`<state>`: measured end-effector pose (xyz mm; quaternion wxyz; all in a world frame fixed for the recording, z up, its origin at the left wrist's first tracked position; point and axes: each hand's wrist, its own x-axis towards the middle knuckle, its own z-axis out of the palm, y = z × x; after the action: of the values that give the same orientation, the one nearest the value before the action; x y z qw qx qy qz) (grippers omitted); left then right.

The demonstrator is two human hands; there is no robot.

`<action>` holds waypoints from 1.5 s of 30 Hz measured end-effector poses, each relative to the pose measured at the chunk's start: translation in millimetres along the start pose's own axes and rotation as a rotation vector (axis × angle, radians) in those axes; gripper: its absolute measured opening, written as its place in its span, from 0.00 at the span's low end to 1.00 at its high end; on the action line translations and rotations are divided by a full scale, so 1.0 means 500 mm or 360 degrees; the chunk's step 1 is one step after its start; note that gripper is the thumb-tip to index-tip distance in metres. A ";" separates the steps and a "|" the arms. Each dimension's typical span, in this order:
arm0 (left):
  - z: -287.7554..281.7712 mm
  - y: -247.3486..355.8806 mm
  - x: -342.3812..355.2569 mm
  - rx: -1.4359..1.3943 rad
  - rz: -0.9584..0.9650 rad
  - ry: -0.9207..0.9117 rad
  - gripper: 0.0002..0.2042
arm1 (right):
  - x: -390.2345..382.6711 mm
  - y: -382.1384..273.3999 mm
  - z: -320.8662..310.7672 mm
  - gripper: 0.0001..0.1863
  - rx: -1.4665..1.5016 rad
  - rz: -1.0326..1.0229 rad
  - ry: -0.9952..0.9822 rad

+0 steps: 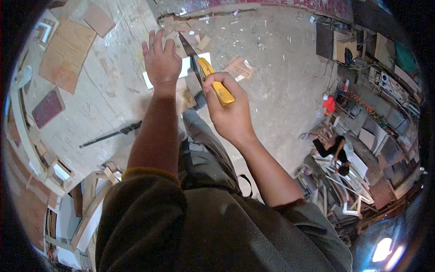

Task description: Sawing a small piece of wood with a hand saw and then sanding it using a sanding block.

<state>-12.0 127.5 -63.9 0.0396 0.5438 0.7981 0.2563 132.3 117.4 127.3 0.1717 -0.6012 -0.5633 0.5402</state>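
Observation:
My right hand (232, 111) is wrapped round the yellow handle of a handsaw (222, 94). The saw's dark blade points away from me and crosses over a narrow white board (186, 67). On the left part of that board my left hand (163, 62) lies with its fingers stretched out and spread. The board reaches rightward past the edge of the pale worktable (106, 90). How the teeth meet the board cannot be made out.
On the worktable lie a brown wooden panel (68, 56), a dark red piece (48, 109) and a long black bar (111, 134). Scraps litter the concrete floor (276, 90). At the right, another person (337, 152) is among piled wood. Timber frames (88, 213) stand at the lower left.

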 end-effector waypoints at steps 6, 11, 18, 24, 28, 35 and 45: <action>-0.004 -0.026 0.004 0.0133 -0.0039 -0.0021 0.06 | 0.011 0.018 -0.006 0.06 0.0067 -0.0167 0.0005; -0.013 -0.045 0.042 -0.0096 -0.0215 0.0029 0.06 | 0.048 -0.006 -0.010 0.07 0.0037 -0.0330 -0.0009; -0.012 -0.035 0.018 0.0226 -0.0423 0.0216 0.10 | 0.017 -0.006 0.010 0.05 0.0004 -0.0213 -0.0058; -0.023 -0.013 0.028 0.0248 -0.0478 0.0175 0.12 | 0.024 -0.011 -0.004 0.09 0.0015 -0.0272 -0.0117; -0.016 -0.007 0.033 0.0272 -0.0528 0.0143 0.12 | 0.019 0.001 -0.008 0.15 0.0017 -0.0209 -0.0053; -0.025 -0.007 0.040 0.0315 -0.0564 0.0110 0.11 | 0.001 0.010 -0.028 0.18 0.0009 -0.0076 -0.0219; -0.022 -0.005 0.039 0.0311 -0.0581 0.0063 0.09 | 0.091 -0.053 0.003 0.10 0.0004 -0.0061 -0.0200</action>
<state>-25.8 140.1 -51.0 0.0168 0.3863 0.9051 0.1770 107.8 164.1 127.8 0.1469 -0.5549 -0.5837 0.5742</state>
